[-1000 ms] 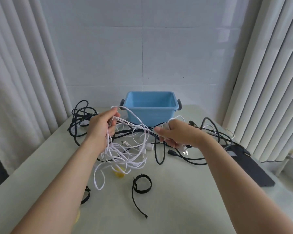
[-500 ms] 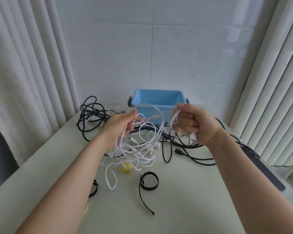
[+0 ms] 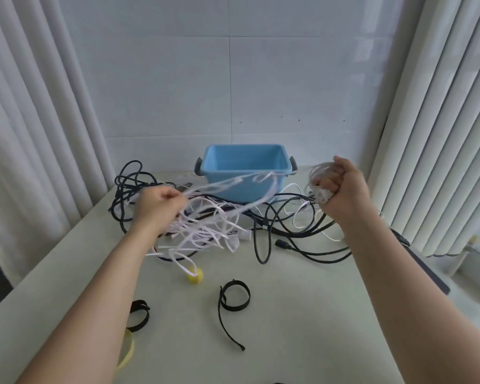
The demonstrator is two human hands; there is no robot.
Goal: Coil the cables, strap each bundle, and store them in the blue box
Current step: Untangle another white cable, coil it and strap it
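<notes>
Between our two hands the white cable (image 3: 233, 181) stretches out, blurred, and crosses in front of the blue box (image 3: 244, 160). Our right hand (image 3: 341, 187) is a closed fist around a small coil of that cable's loops, held up above the table (image 3: 302, 314). Our left hand (image 3: 158, 202) grips the strand with curled fingers, and below that grip the rest of the white cable hangs in a loose tangle down to the tabletop.

The blue box stands upright beyond both grips, roughly midway between them. Black cables (image 3: 288, 217) sprawl on the table beneath and between the grips, and another black bunch (image 3: 128, 178) lies just beyond the left hand. Nearer to us than the left grip, a yellow roll (image 3: 195, 276) sits right at the lowest white loop. A black strap (image 3: 234, 296), curled with a loose tail, lies between our forearms. A second black strap (image 3: 139, 318) shows beside the left forearm, partly hidden by it, with a yellow band (image 3: 128, 353) just nearer to us.
</notes>
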